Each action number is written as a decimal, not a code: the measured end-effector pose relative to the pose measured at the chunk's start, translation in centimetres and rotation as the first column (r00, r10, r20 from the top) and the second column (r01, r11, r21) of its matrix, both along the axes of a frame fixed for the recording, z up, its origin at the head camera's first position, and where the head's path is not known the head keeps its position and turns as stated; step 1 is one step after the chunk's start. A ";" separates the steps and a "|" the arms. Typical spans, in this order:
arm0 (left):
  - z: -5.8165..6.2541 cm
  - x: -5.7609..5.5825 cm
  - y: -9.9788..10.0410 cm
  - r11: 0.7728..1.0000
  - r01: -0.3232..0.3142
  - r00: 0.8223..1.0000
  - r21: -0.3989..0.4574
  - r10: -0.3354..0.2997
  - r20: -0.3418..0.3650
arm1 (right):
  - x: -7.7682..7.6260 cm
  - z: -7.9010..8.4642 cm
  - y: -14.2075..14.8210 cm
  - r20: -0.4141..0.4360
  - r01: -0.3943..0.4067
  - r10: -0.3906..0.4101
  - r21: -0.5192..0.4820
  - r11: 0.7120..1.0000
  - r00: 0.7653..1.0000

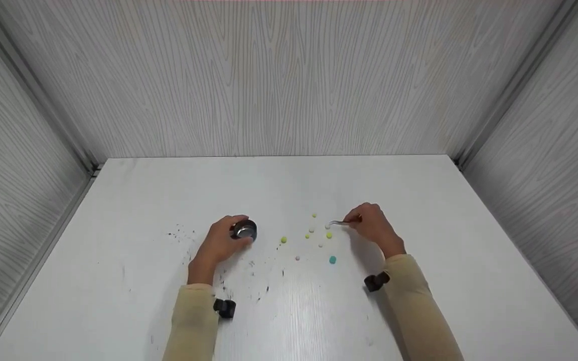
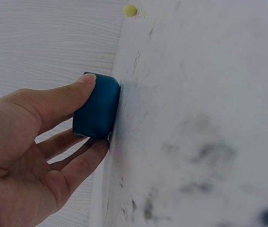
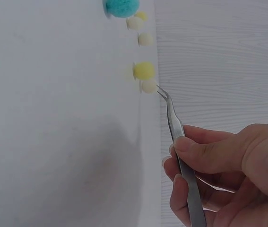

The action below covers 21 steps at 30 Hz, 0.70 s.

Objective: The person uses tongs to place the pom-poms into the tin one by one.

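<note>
My left hand (image 1: 221,241) grips a small round dark-blue cup (image 1: 246,230) that stands on the white table, its open top facing up in the head view. In the left wrist view the thumb lies on one side of the cup (image 2: 97,106) and fingers on the other. Bent-tip metal tweezers (image 3: 180,142) are pinched in my right hand (image 1: 372,226). Their tips reach a small white pompom (image 3: 149,86), with a yellow pompom (image 3: 144,70) right beside it. A larger teal pompom (image 1: 332,259) lies nearer to me.
Several small yellow, white and pinkish pompoms, such as a yellow-green one (image 1: 283,240), are scattered between my hands. Dark smudges (image 1: 183,233) mark the table (image 1: 143,195) around the left hand. Wood-grain panels (image 1: 269,75) enclose the back and sides.
</note>
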<state>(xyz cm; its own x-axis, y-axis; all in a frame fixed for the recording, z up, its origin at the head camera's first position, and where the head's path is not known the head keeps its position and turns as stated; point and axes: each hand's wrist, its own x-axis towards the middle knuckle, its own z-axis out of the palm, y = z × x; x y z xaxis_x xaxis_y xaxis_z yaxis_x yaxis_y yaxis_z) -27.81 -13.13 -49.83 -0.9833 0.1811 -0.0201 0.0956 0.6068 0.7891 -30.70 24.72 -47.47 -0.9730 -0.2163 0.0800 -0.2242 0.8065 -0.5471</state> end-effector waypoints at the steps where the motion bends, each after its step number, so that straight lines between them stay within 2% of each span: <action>1: 0.0 0.0 0.0 1.000 0.001 1.000 0.000 -0.001 0.000 | 0.0 0.0 0.0 -0.005 0.000 0.000 0.000 1.000 1.000; 8: 0.1 -0.3 0.1 1.000 0.013 1.000 -0.010 -0.013 -0.002 | 0.1 0.3 0.2 -0.025 0.003 -0.003 -0.013 1.000 1.000; 13: 0.1 -0.5 0.1 1.000 0.010 1.000 -0.024 -0.010 -0.002 | 0.2 0.6 -0.2 -0.005 0.014 -0.014 -0.014 1.000 1.000; 16: 0.1 -0.4 0.1 1.000 0.000 1.000 -0.020 0.000 0.000 | 0.2 0.8 -0.5 0.003 0.015 -0.015 -0.020 1.000 1.000; 21: -0.1 -0.1 0.0 1.000 -0.011 1.000 -0.026 0.011 0.013 | 0.3 0.8 -0.9 -0.031 -0.014 0.014 -0.009 1.000 0.999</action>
